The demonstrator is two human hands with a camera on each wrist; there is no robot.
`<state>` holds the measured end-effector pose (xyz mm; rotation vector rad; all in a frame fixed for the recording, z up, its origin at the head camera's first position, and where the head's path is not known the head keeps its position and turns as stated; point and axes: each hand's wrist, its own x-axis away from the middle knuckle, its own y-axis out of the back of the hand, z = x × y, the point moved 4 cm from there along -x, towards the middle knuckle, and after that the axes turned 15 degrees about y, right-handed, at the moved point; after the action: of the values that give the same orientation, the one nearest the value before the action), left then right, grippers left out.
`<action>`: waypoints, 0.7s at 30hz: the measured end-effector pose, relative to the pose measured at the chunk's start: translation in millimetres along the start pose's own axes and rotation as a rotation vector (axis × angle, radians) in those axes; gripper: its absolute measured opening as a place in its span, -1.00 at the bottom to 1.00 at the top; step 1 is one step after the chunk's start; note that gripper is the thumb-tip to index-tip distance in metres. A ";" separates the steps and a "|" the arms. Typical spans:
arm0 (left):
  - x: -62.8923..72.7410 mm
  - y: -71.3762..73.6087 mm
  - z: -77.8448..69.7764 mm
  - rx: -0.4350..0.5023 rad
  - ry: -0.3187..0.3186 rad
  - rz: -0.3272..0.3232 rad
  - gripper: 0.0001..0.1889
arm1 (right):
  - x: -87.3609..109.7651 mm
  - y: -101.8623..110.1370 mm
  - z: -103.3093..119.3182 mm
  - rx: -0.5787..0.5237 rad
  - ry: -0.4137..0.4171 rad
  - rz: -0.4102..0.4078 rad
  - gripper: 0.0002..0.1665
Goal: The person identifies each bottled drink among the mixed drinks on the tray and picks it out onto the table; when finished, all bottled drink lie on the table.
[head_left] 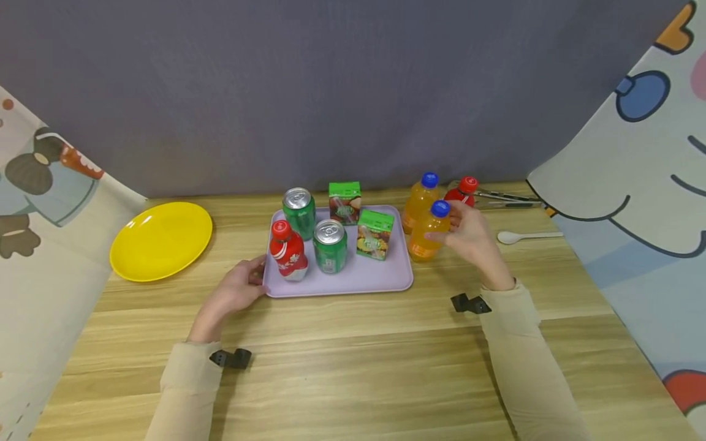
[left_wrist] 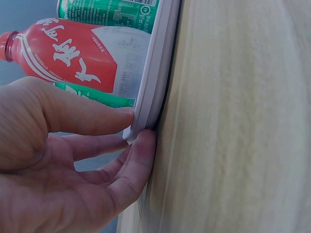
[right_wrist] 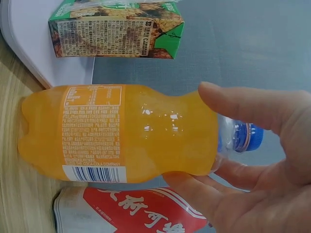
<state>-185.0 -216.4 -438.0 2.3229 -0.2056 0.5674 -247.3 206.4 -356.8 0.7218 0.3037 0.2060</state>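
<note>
My left hand [head_left: 239, 286] holds the left edge of a lilac tray [head_left: 358, 283], thumb on the rim and fingers at its outer side. On the tray stand a red-labelled drink bottle [head_left: 288, 254], two green soda cans [head_left: 330, 248] [head_left: 299, 214] and two green-topped juice boxes [head_left: 375, 236] [head_left: 345, 205]. Beyond the tray's right end, my right hand [head_left: 469, 236] grips an orange soda bottle [right_wrist: 146, 131] with a blue cap around its upper part. The bottle is upright; whether its base touches the table I cannot tell.
A second orange soda bottle [head_left: 419, 205] stands just behind the held one, with another red-capped bottle [head_left: 462, 191] to its right. Farther right lie dark-handled utensils [head_left: 507, 199] and a pale spoon [head_left: 526, 236]. A yellow plate [head_left: 161, 242] lies at the left.
</note>
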 end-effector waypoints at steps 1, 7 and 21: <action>0.1 0.0 0.1 -0.001 -0.006 -0.003 -0.27 | 0.0 0.1 0.6 -0.001 -0.002 0.009 -0.15; 0.1 -0.4 0.1 0.001 -0.036 -0.014 -0.28 | 0.4 -0.3 3.8 -0.028 -0.030 0.039 -0.10; 0.6 -0.1 -0.4 0.003 -0.019 -0.006 -0.28 | 10.1 13.5 24.8 -0.051 0.074 -0.131 -0.16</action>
<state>-184.6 -216.1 -437.5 2.3315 -0.2067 0.5430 -230.4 203.9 -332.1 0.6427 0.4137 0.1154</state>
